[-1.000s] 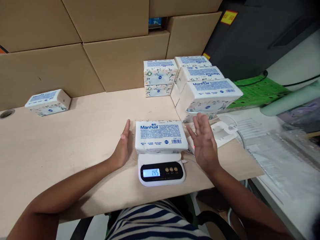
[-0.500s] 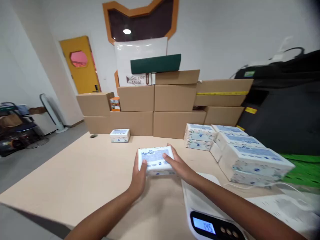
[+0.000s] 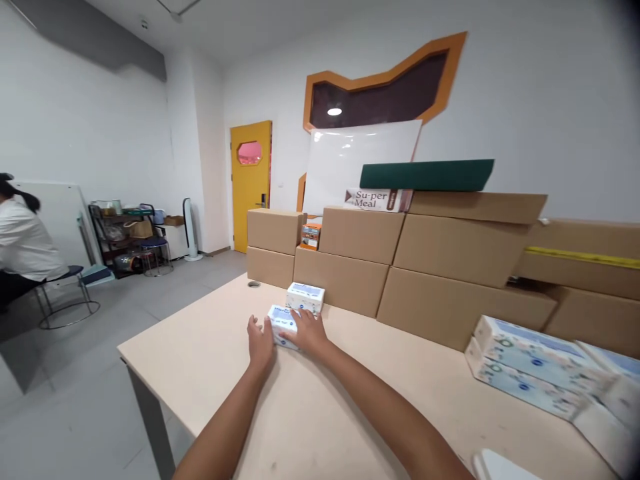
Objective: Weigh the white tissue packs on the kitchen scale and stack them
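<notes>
My right hand (image 3: 309, 333) lies over the top of a tissue pack (image 3: 281, 322), fingers curled down on it, and hides most of its near side; I take that as a grasp. My left hand (image 3: 260, 343) rests flat against the pack's left end, fingers spread, not closed around anything. The print on the pack is too small for me to read. It sits on the counter (image 3: 200, 360) near the far left corner, just in front of a second tissue pack (image 3: 305, 297); I cannot tell if the two touch.

At the right edge, stacked tissue packs (image 3: 530, 363) run out of view, and a white object (image 3: 503, 465) at the near edge is cut off.

The counter is pale wood. Closed cardboard boxes (image 3: 425, 267) are stacked in a wall along its far edge, so their contents are hidden. Beyond are a grey floor, a yellow door (image 3: 250, 183) and a seated person (image 3: 23, 247) at the far left, partly cut off.
</notes>
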The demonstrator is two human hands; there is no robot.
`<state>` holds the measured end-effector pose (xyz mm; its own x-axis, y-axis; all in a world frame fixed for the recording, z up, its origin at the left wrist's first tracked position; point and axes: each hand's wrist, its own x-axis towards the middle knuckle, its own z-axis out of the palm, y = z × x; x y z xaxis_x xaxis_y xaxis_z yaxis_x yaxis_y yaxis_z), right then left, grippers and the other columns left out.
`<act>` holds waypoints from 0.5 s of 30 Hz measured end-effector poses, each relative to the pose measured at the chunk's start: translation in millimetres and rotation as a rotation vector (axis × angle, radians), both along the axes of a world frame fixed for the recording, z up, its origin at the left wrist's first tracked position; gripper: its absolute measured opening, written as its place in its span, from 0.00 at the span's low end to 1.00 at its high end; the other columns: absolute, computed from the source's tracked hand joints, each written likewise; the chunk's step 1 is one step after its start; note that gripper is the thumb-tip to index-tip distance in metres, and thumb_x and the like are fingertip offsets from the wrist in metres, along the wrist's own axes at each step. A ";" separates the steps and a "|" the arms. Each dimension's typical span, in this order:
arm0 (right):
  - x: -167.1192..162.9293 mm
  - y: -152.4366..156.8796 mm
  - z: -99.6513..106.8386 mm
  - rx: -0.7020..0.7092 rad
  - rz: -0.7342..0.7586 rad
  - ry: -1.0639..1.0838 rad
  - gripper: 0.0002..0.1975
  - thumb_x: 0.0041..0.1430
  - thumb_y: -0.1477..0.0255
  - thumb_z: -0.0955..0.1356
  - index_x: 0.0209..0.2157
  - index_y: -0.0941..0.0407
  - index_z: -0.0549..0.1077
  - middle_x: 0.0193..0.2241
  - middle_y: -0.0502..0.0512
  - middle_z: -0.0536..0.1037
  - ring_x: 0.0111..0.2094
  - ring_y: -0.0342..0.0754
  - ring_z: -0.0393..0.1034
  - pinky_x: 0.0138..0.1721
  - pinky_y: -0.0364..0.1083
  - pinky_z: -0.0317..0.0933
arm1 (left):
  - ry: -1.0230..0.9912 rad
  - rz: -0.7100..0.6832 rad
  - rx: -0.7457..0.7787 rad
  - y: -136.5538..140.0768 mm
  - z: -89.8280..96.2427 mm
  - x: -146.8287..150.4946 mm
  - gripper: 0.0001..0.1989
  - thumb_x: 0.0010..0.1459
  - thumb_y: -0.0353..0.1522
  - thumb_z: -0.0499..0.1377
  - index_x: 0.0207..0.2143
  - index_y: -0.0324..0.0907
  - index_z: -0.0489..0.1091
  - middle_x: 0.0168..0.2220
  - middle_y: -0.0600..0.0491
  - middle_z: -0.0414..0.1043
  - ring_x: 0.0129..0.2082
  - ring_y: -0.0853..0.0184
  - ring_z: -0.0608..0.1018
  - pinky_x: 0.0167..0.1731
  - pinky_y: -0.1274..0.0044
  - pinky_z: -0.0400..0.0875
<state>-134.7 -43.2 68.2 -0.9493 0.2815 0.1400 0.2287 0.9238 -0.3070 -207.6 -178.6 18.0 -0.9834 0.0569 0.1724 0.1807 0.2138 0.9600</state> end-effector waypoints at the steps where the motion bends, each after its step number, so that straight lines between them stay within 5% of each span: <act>1: -7.3 4.4 1.9 0.026 -0.012 -0.021 0.42 0.68 0.53 0.71 0.75 0.56 0.61 0.76 0.71 0.60 0.77 0.68 0.51 0.76 0.68 0.33 | 0.002 -0.013 -0.023 0.2 -3.6 0.5 0.31 0.73 0.42 0.51 0.72 0.38 0.53 0.72 0.30 0.61 0.67 0.51 0.76 0.65 0.62 0.71; 9: -26.3 40.9 16.2 0.111 0.043 -0.187 0.53 0.53 0.58 0.81 0.74 0.54 0.60 0.70 0.72 0.68 0.70 0.69 0.63 0.65 0.62 0.60 | 0.027 -0.096 -0.151 1.4 -9.2 10.6 0.24 0.71 0.39 0.54 0.66 0.42 0.61 0.73 0.36 0.61 0.69 0.51 0.73 0.69 0.63 0.66; 15: -48.7 74.3 67.4 0.222 0.112 -0.050 0.45 0.60 0.62 0.79 0.73 0.53 0.61 0.70 0.68 0.66 0.71 0.66 0.61 0.67 0.62 0.60 | 0.009 -0.086 -0.105 -1.0 -5.4 16.7 0.22 0.72 0.37 0.52 0.65 0.41 0.61 0.73 0.34 0.58 0.68 0.51 0.76 0.68 0.63 0.68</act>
<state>-183.5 31.1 135.6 -0.9801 0.1417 0.1389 0.1307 0.9878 -0.0850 -190.9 -179.6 12.6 -0.9726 0.1589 0.1694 0.2107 0.2967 0.9314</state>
